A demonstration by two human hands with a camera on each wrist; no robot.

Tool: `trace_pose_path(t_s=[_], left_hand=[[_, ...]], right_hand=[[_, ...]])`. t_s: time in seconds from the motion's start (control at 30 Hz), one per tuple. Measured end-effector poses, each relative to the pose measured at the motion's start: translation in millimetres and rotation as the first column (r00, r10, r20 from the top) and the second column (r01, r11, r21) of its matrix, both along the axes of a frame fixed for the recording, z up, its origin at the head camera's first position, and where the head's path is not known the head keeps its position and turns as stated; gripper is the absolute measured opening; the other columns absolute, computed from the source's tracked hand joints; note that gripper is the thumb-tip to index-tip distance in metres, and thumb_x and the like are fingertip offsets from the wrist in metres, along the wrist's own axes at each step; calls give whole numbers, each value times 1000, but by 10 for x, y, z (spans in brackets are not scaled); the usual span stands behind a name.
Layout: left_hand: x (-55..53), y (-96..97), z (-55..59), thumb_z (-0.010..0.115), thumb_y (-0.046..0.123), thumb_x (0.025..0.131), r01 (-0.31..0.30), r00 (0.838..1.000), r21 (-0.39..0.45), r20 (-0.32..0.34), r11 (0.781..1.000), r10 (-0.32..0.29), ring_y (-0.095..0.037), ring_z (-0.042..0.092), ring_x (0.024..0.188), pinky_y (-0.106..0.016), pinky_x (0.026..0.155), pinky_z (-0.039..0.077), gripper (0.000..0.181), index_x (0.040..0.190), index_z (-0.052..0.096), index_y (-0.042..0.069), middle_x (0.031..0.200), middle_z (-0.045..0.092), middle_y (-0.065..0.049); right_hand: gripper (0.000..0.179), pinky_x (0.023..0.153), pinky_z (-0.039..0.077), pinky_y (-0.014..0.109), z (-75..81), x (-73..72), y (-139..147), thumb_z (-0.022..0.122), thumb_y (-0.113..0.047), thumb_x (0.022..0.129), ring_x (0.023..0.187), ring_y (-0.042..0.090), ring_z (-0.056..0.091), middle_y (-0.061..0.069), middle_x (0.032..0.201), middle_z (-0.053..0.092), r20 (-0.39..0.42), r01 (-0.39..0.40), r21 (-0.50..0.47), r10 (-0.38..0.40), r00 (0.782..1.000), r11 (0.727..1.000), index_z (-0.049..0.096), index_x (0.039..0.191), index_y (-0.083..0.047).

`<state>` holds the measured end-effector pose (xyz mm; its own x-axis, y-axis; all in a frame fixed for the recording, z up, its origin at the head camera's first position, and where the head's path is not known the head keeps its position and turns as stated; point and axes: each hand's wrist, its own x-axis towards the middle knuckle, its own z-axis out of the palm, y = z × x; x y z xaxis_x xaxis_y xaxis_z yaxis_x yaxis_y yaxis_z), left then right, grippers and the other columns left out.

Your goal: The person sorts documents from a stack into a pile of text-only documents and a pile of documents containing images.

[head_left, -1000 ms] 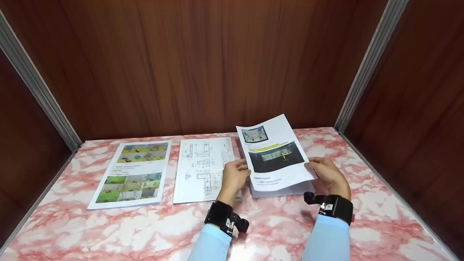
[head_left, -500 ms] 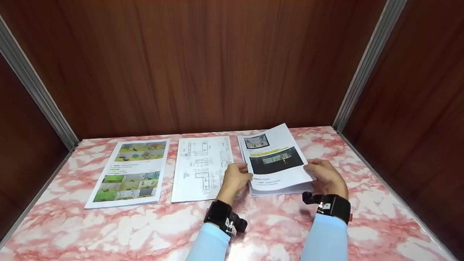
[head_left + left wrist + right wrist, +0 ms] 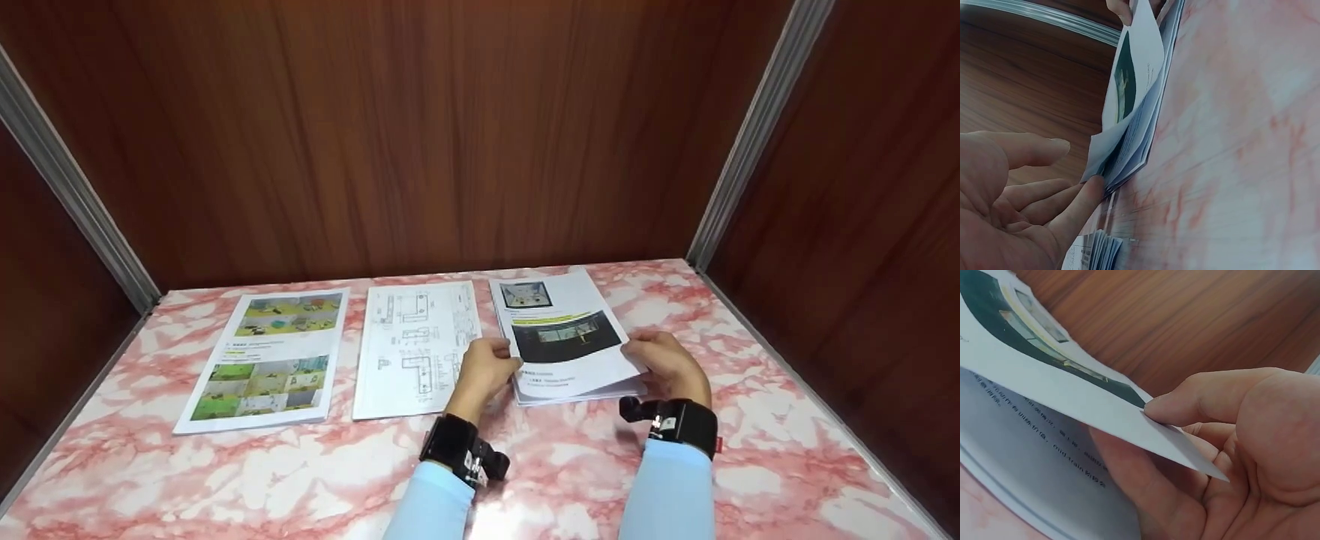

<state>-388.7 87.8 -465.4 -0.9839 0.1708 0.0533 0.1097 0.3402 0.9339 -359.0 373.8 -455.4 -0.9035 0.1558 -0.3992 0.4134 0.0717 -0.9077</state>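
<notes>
The right-hand paper stack [image 3: 574,285] lies on the marbled table, its printed top sheet [image 3: 562,382] bowed up from the pages below. My right hand [image 3: 671,364] pinches that sheet near its lower right corner; in the right wrist view the thumb [image 3: 1179,402] lies on top and a finger [image 3: 1145,481] is underneath. My left hand [image 3: 484,371] is at the stack's left edge. In the left wrist view one of its fingertips [image 3: 1092,188] touches the paper edge, while the other fingers stand fairly straight and hold nothing.
Left of my left hand lies a stack topped with line drawings [image 3: 390,360]. Farther left is another stack with colour photos [image 3: 281,349]. Brown wood panels [image 3: 420,135] and metal posts [image 3: 750,157] enclose the table [image 3: 315,480].
The top sheet has come down from its raised, tilted position onto the stack, its far edge now nearly level with the pages. My right hand has shifted slightly left, still pinching it.
</notes>
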Motion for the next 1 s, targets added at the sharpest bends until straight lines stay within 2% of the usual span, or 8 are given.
trace_pose_path(t_s=[0.23,0.4,0.5,0.73,0.87,1.0], left_hand=[[2,-24,25,70,11,72,-26,1000,-71,-3,997,26,-22,66,95,-30,83,52,48,117,61,-3,103,69,-16],[7,-30,55,71,15,71,-48,999,-127,-12,991,47,-22,65,94,-34,87,50,49,116,62,-2,101,70,-13],[15,-23,72,71,17,71,-50,999,-156,-9,986,50,-22,64,95,-34,88,49,50,117,62,-1,102,69,-12],[17,2,89,71,21,73,-65,998,-191,-7,979,65,-22,63,97,-35,88,49,50,118,61,2,102,69,-10],[20,6,74,70,23,74,-59,998,-198,-4,978,59,-22,63,98,-35,88,49,50,119,60,2,103,69,-11],[23,7,55,70,24,74,-58,998,-205,-8,977,57,-22,63,98,-35,88,49,50,118,61,1,104,69,-11]], right_hand=[[58,74,52,42,-11,-12,9,55,-20,86,93,26,63,16,119,56,20,-20,41,19,1000,999,30,138,-13],[68,75,51,39,47,6,16,55,-31,88,103,27,56,14,133,42,79,-16,113,7,997,994,22,144,-14],[73,82,49,41,106,48,21,55,-35,88,111,30,49,15,138,33,92,9,86,-16,996,996,17,146,-13],[69,89,47,44,205,113,18,54,-34,90,119,29,42,16,140,34,84,57,102,-66,994,993,19,145,-13],[72,92,46,42,180,71,-18,56,-36,89,123,28,38,14,145,31,86,45,78,-51,995,996,16,147,-20],[64,90,47,38,154,34,-62,53,-35,90,120,29,45,15,142,38,78,12,95,-20,997,995,22,144,-20]])
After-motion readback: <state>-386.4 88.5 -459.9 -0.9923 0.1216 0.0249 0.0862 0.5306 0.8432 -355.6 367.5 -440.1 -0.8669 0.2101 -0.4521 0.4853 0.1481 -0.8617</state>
